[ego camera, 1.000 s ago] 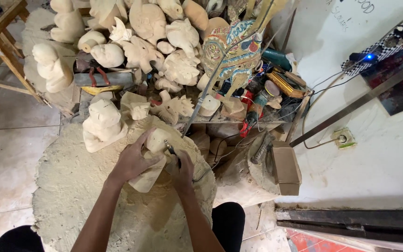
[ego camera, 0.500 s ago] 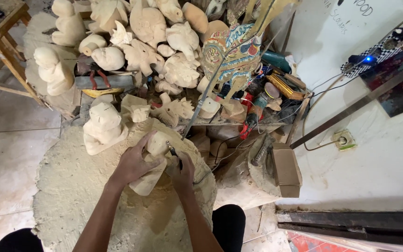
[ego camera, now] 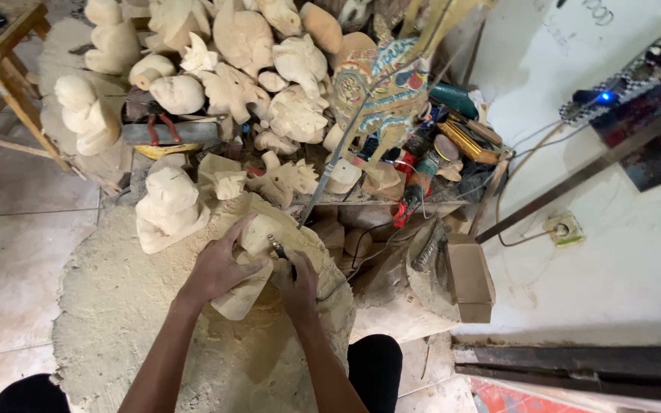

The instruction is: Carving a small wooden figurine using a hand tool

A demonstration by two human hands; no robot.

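Note:
My left hand (ego camera: 219, 268) grips a pale unfinished wooden carving (ego camera: 248, 294) resting on a mound of sawdust (ego camera: 116, 306). My right hand (ego camera: 300, 283) holds a small rotary carving tool (ego camera: 278, 248) whose tip touches the top of the carving. A dark cord runs from the tool to the right. Both forearms reach in from the bottom of the view.
Another rough carving (ego camera: 168, 206) stands just left of my hands. Several pale carved figures (ego camera: 246, 69) are piled behind, beside a painted figure (ego camera: 384, 92). Tools, cables and a cardboard box (ego camera: 468, 275) lie to the right. A wooden stool (ego camera: 9, 84) stands at far left.
The hands and the carving stay in the same spot; the right hand has shifted the tool slightly on the carving's top.

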